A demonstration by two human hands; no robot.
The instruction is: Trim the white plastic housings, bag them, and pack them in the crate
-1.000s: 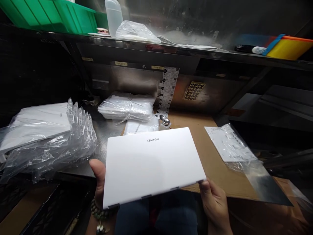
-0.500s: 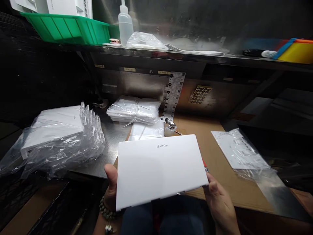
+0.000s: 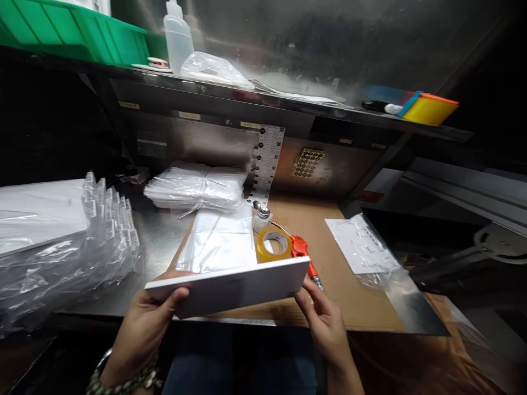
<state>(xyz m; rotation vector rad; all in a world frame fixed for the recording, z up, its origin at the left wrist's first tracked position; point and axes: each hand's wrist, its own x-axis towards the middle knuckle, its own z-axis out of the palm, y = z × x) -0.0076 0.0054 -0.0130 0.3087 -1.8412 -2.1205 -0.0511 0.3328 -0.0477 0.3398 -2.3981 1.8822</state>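
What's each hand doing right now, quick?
Left hand: closed, holding the white panel by its left end.
Right hand: closed, holding its right end.

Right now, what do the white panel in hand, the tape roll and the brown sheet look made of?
The white panel: probably plastic, smooth and matt, without metallic glare. The tape roll: likely plastic film, glossy, judging by its translucent amber look. The brown sheet: apparently cardboard, dull and plain tan.

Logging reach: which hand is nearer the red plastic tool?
Right. The right hand is just below the red plastic tool in view; the left hand is far left, gripping the white flat panel.
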